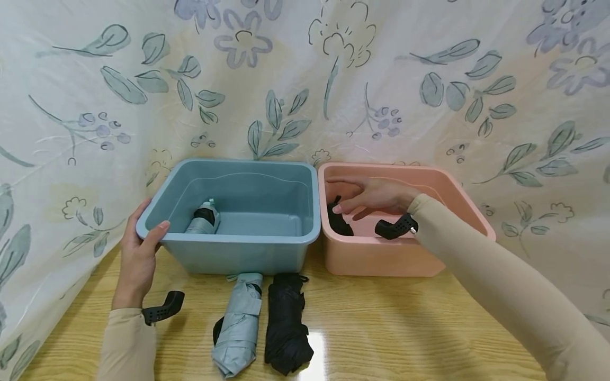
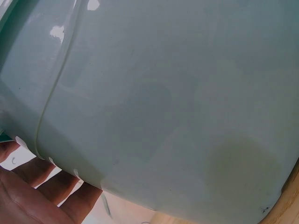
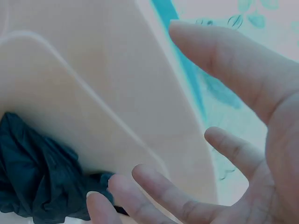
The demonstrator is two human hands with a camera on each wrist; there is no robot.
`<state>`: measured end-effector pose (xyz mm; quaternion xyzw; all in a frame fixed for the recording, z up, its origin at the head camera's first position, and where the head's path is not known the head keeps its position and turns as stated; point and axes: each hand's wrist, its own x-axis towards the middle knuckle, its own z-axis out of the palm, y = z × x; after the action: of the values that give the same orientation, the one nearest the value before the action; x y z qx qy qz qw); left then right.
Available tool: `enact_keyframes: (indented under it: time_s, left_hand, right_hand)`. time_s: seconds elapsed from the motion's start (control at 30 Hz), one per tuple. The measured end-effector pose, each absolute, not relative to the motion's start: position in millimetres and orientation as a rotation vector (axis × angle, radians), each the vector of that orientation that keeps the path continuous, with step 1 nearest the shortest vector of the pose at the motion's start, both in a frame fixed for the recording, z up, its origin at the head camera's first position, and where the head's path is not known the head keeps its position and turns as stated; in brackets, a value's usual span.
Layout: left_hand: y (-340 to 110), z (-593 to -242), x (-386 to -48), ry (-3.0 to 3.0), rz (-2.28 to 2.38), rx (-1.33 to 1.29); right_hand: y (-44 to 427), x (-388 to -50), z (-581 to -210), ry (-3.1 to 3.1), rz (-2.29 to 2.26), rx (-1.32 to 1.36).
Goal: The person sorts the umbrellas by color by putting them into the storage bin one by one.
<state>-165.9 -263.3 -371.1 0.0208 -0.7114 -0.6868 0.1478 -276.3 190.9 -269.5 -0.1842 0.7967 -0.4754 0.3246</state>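
Observation:
The left hand [image 1: 138, 259] grips the left rim of the blue bin [image 1: 229, 238]; in the left wrist view its fingers [image 2: 60, 186] lie against the bin's wall. A light blue folded umbrella [image 1: 203, 219] lies inside that bin at the left. Over the pink bin [image 1: 386, 254] the right hand [image 1: 376, 196] hovers with spread fingers, holding nothing. Beneath its fingertips, at the pink bin's left side, lies a black folded umbrella [image 1: 339, 222], seen also as dark cloth [image 3: 37, 172] in the right wrist view.
On the wooden table [image 1: 405, 323] in front of the bins lie a light blue folded umbrella [image 1: 238, 328] and a black folded umbrella [image 1: 287, 328], side by side. A floral sheet [image 1: 286, 79] hangs behind the bins and down the left side.

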Motion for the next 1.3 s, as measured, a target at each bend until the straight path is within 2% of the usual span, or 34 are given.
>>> enact_keyframes:
  time_s: [0.27, 0.7, 1.03, 1.3]
  left_hand:
    - [-265, -372, -165, -2.039, -1.984, 0.057]
    - [-263, -372, -165, -2.030, -1.987, 0.037]
    - [-263, -373, -165, -2.020, -1.995, 0.035]
    - [-264, -374, -164, -2.012, -1.994, 0.021]
  right_hand:
    - [191, -244, -252, 2.225, -1.262, -0.612]
    - [188, -170, -233, 2.425, -1.278, -0.793]
    - [172, -131, -253, 2.393, -1.338, -0.946]
    - [150, -113, -298, 2.304, -1.326, -0.993]
